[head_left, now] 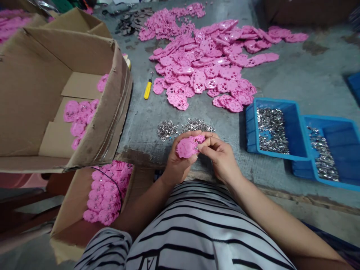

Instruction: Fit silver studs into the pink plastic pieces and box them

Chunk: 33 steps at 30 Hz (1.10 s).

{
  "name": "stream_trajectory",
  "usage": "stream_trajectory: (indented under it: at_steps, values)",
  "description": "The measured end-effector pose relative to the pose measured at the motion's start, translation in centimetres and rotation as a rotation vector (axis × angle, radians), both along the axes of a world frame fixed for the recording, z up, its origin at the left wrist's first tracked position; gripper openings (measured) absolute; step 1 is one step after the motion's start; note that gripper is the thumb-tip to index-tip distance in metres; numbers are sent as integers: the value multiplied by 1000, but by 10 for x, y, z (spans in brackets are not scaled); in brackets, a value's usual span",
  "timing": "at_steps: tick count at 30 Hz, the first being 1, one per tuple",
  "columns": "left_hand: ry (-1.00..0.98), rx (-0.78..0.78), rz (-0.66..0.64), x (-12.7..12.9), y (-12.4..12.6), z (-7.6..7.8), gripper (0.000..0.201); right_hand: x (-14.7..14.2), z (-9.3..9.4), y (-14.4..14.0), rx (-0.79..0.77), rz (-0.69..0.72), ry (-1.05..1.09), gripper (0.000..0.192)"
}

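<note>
Grey concrete tabletop (303, 75) spreads before us, a heap of pink plastic parts (208, 63) lying well beyond our hands. Our left hand (177, 165) grasps one pink part (187, 147) while our right hand (221, 155) pinches its edge. Small metal pieces (182, 127) lie just behind it, blue trays (298, 123) to the right, a cardboard box (56, 93) and yellow screwdriver (147, 89) to the left.

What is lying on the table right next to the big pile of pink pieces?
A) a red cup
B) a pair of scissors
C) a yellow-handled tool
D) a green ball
C: a small tool with a yellow handle lies on the grey table just left of the pile of pink pieces.
</note>
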State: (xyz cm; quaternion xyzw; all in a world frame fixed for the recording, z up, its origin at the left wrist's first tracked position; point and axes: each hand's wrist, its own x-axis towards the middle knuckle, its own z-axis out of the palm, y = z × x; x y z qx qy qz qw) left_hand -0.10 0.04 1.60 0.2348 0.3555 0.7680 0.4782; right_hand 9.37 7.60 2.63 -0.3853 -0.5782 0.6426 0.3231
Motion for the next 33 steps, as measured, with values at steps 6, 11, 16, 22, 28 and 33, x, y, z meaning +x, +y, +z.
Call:
stream_trajectory:
  at_steps: [6, 11, 16, 22, 28, 33]
  values:
    - [-61, -38, 24, 2, 2, 2, 51, -1, -4, 1, 101, -17, 42, 22]
    - [-188, -187, 48, 2, 8, 4, 62, 1, -10, -1, 142, 20, 44, 19]
    - [-194, -216, 35, -1, 11, 6, 66, 9, -15, 9, 148, -35, 32, 16]
    - [-167, -226, 17, -4, 9, 6, 66, 31, -20, 50, 326, -276, -82, 14]
    - [-141, -299, 25, -5, 8, 4, 64, 54, -29, 65, 344, -471, -100, 14]
    - [-86, -348, 31, -5, 8, 3, 62, 59, -36, 72, 395, -545, -138, 13]
